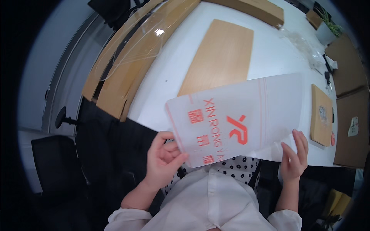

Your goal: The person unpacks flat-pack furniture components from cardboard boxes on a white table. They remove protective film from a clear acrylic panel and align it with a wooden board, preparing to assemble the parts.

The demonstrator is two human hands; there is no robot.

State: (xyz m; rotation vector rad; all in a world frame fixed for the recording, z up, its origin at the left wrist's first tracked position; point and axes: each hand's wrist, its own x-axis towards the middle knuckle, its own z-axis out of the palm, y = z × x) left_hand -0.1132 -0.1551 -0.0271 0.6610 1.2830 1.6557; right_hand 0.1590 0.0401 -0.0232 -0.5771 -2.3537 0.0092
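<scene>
A pale panel [273, 104] with rounded left corners is tilted in front of me, above the table's near edge. Translucent protective film [227, 106] with red printing covers its face. My left hand [163, 158] is closed on the panel's lower left edge, thumb on top and fingers curled beneath. At the lower right, my right hand [295, 159] has its fingers closed around a loose, creased part of the film; their exact contact is partly hidden. Beyond the panel, a light wood board [219, 54] lies flat on the white table [173, 69], its near end covered by the panel.
Long cardboard boxes [131, 73] line the table's left side, with clear plastic on top. Another carton [250, 9] lies at the far edge. On the right are a small wooden board [321, 115], crumpled plastic [304, 46], a potted plant [329, 30] and brown cartons [348, 127].
</scene>
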